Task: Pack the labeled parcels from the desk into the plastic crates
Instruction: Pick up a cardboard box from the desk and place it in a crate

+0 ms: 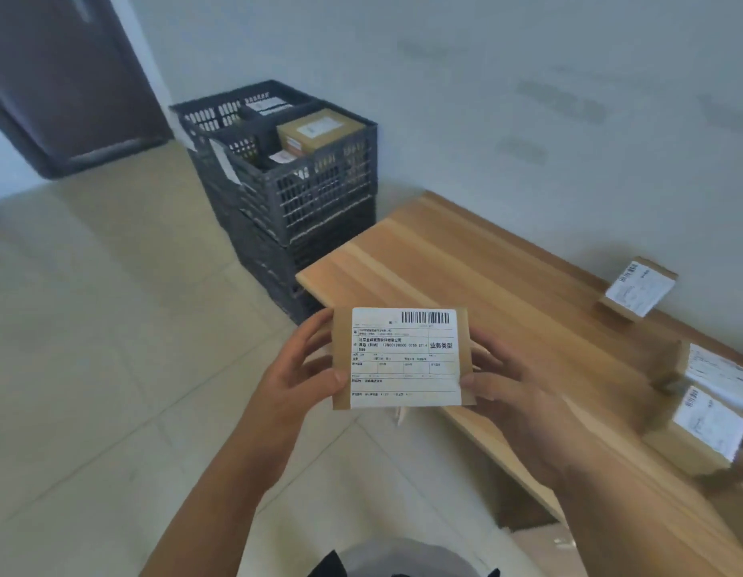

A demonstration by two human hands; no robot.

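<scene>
**Parcel held w/ both hands over desk corner**

While both hands grip it, the labeled parcel (pixel 403 358) sits flat-faced toward the camera, label up, just above the near corner of the wooden desk (pixel 465 260). Left hand (pixel 297 368) curls round its left edge, thumb on front; right hand (pixel 515 389) pinches the right edge. Stacked dark plastic crates (pixel 303 189) stand on the tiled floor beyond the desk end, top one w/ boxes inside. Three more labeled parcels (pixel 638 291) lie on the desk at right.
</scene>
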